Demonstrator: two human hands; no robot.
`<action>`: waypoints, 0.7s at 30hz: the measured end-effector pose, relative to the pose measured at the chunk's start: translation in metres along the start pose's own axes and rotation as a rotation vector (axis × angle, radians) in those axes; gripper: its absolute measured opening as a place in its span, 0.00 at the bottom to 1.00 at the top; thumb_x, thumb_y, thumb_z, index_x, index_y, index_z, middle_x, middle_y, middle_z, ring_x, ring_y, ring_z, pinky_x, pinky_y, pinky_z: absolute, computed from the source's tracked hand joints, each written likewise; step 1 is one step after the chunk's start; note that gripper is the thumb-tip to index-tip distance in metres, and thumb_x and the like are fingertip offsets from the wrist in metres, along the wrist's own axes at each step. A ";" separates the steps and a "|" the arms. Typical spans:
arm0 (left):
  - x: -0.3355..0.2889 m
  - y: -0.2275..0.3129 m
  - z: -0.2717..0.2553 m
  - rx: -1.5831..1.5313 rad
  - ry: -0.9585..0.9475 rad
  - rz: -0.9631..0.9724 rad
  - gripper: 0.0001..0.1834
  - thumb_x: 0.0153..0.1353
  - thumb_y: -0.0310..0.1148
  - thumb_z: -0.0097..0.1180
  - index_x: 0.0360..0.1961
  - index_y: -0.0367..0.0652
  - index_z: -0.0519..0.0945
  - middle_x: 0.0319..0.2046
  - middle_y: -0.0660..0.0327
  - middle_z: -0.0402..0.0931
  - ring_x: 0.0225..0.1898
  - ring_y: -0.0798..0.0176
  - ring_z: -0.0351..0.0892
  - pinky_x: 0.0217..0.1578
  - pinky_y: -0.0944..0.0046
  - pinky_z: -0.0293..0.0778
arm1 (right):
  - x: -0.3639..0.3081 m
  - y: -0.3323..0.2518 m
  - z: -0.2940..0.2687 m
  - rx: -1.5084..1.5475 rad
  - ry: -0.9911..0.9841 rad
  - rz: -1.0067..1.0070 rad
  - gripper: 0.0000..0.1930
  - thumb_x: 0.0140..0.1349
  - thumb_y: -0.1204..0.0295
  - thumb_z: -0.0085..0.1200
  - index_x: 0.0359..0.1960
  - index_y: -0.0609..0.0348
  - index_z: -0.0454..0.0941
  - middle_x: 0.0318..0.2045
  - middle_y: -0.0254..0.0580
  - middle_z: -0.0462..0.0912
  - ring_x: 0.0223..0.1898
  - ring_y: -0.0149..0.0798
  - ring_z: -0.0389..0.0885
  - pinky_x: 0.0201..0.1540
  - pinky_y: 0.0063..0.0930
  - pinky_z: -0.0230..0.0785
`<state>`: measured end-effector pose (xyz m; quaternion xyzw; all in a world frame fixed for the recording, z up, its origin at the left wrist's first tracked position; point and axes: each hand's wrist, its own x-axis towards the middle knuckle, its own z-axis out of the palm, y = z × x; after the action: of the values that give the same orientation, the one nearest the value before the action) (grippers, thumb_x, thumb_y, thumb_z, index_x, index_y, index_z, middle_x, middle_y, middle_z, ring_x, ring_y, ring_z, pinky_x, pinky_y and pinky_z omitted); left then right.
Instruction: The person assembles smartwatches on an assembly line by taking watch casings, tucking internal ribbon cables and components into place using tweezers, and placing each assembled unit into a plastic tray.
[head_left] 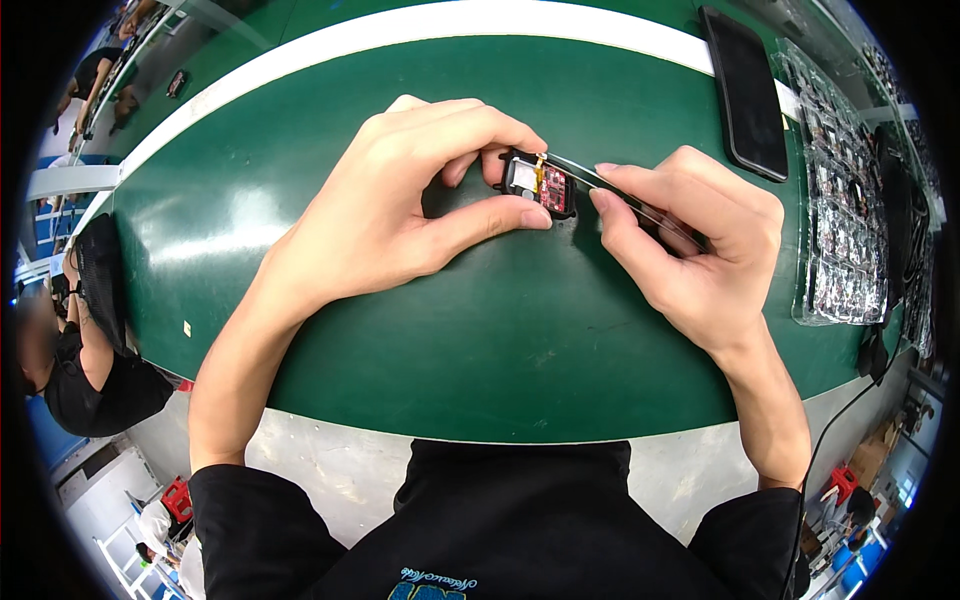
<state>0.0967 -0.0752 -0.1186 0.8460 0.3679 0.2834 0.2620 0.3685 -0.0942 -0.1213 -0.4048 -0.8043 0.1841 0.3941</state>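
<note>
Between the thumb and fingers of my left hand is a small black-cased device, its inside exposed. A red circuit board, a silvery-white block and a strip of yellow tape show within the case. My right hand is closed around a pair of metal tweezers, pinched between thumb and forefinger. The tweezers point left, and their tips reach the upper edge of the device near the yellow tape. Whether the tips grip any part is too small to tell. Both hands are just above the green tabletop.
A black phone-like slab lies at the back right. Beside it, clear plastic trays hold several small parts. A black cable runs down the right side. At the far left, a person in black sits near a black bag.
</note>
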 end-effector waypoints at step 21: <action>0.001 -0.017 -0.016 -0.181 -0.131 0.037 0.28 0.54 0.29 0.81 0.59 0.44 0.92 0.40 0.64 0.88 0.34 0.64 0.70 0.46 0.61 0.68 | 0.004 -0.003 -0.002 0.200 -0.108 0.139 0.04 0.67 0.82 0.72 0.42 0.66 0.95 0.24 0.31 0.84 0.23 0.18 0.71 0.25 0.19 0.53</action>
<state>0.0787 -0.0608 -0.1179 0.8421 0.3072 0.2645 0.3556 0.3672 -0.0932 -0.1157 -0.4076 -0.7720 0.3117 0.3750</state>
